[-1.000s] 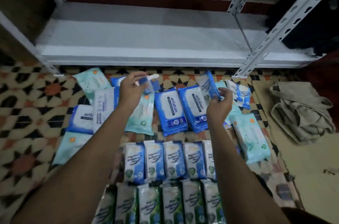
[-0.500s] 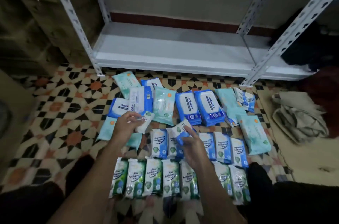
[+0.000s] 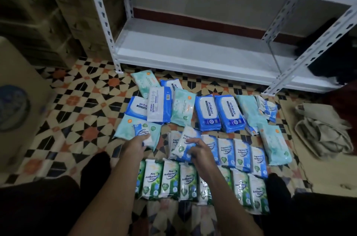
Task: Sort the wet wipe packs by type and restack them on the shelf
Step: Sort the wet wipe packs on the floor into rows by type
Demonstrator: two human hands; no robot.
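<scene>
Wet wipe packs lie on the patterned floor in front of a white metal shelf [image 3: 193, 50]. A front row of green Pine packs [image 3: 170, 179] runs across, with a row of blue Fragrance packs [image 3: 241, 154] behind it. Further back lie dark blue Antabax packs [image 3: 208, 114] and pale teal packs [image 3: 183, 108]. My left hand [image 3: 137, 144] holds a small blue and white pack [image 3: 142, 132] over a teal pack. My right hand [image 3: 199, 151] grips a tilted blue Fragrance pack [image 3: 185, 143] at the left end of the blue row.
The shelf's bottom board holds nothing. A crumpled beige cloth bag [image 3: 324, 133] lies at the right on a tan mat. Cardboard boxes [image 3: 58, 13] stand at the left of the shelf. My dark trouser legs [image 3: 38, 206] frame the packs on both sides.
Both hands drew back from the far Antabax packs toward me. My left hand brought a small pack over the teal one; my right hand took up a blue Fragrance pack. The view pulled back.
</scene>
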